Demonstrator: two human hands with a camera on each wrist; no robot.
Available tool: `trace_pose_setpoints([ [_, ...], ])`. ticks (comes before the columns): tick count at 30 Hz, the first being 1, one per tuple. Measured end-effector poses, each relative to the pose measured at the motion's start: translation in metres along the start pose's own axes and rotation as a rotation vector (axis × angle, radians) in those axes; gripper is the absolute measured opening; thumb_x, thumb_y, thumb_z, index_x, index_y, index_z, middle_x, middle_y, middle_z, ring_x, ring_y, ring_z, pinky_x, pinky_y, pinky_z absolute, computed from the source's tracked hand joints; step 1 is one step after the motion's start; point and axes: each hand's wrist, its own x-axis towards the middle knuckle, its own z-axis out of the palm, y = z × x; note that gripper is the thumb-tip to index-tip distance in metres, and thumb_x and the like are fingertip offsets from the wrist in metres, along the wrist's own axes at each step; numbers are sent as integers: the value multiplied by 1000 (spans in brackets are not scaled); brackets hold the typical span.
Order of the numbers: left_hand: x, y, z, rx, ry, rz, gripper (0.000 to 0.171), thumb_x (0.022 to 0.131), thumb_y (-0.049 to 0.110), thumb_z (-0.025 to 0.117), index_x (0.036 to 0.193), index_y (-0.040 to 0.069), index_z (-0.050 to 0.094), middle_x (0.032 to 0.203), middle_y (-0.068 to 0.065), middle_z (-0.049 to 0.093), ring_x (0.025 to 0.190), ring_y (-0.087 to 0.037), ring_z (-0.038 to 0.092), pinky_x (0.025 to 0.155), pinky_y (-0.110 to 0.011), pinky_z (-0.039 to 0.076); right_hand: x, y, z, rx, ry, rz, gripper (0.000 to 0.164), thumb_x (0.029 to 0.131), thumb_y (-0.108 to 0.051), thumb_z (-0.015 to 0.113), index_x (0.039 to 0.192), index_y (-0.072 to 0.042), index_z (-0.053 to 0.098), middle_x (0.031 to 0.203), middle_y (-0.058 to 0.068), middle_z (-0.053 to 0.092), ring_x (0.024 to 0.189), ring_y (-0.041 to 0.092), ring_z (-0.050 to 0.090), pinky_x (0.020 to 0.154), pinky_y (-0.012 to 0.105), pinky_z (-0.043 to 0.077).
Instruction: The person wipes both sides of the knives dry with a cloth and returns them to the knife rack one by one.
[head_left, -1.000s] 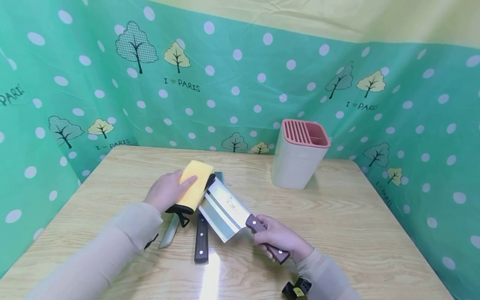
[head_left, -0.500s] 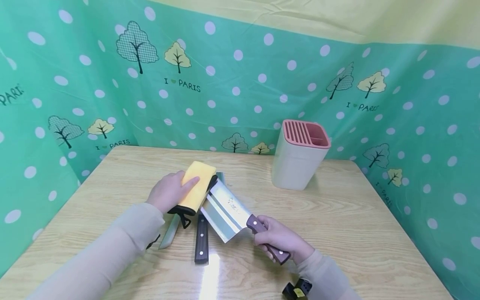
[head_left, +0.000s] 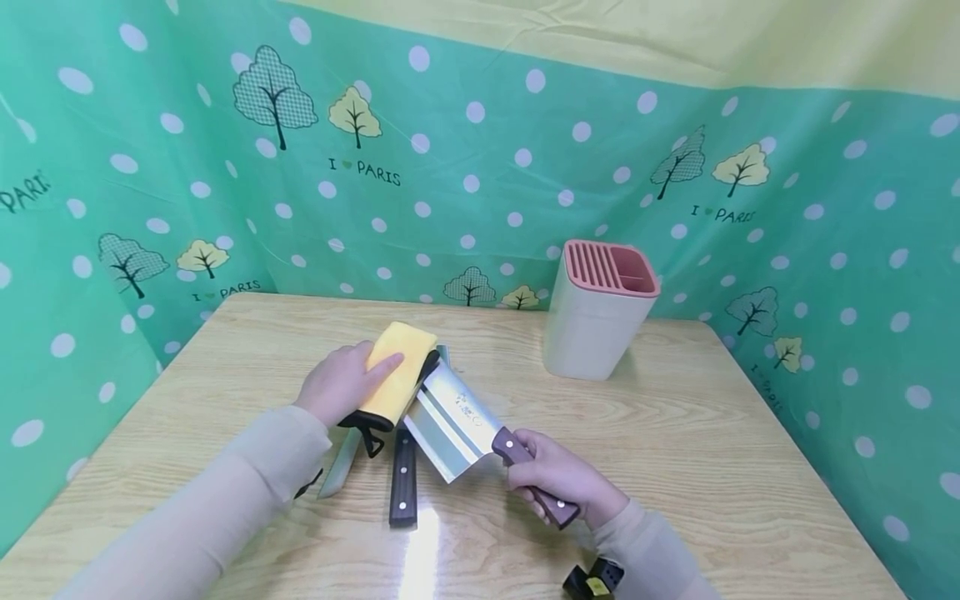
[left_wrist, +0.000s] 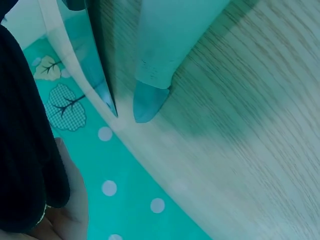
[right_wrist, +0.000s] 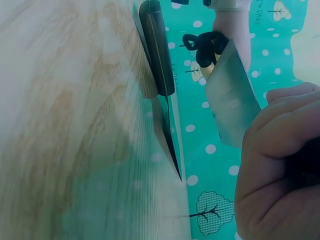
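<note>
Left hand [head_left: 339, 387] holds yellow cloth [head_left: 396, 382] at blade of cleaver [head_left: 467, 418]; right hand [head_left: 561, 477] grips its handle. White holder [head_left: 592, 333] near tabletop [head_left: 675, 450]'s far edge.

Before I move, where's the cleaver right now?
The cleaver is at lower centre in the head view, held in the right grip and slanting up and left toward the yellow cloth.
</note>
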Motion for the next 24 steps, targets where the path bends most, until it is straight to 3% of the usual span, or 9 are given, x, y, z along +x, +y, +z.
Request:
trace_pose_setpoints([
  [18, -2, 6, 0, 2, -10, 16, 81, 95, 71, 39, 136, 2, 52, 86, -9, 58, 73, -22, 54, 64, -32, 41, -1, -1, 2, 8, 7, -5, 42, 80, 0, 56, 117, 10, 38, 56, -4, 49, 38, 4, 45, 35, 20, 41],
  [24, -2, 7, 1, 15, -17, 31, 84, 95, 71, 39, 140, 1, 48, 88, -9, 59, 74, -22, 54, 68, -34, 43, -1, 0, 2, 13, 6, -4, 41, 80, 0, 56, 116, 9, 38, 56, -5, 49, 38, 4, 45, 35, 20, 41],
])
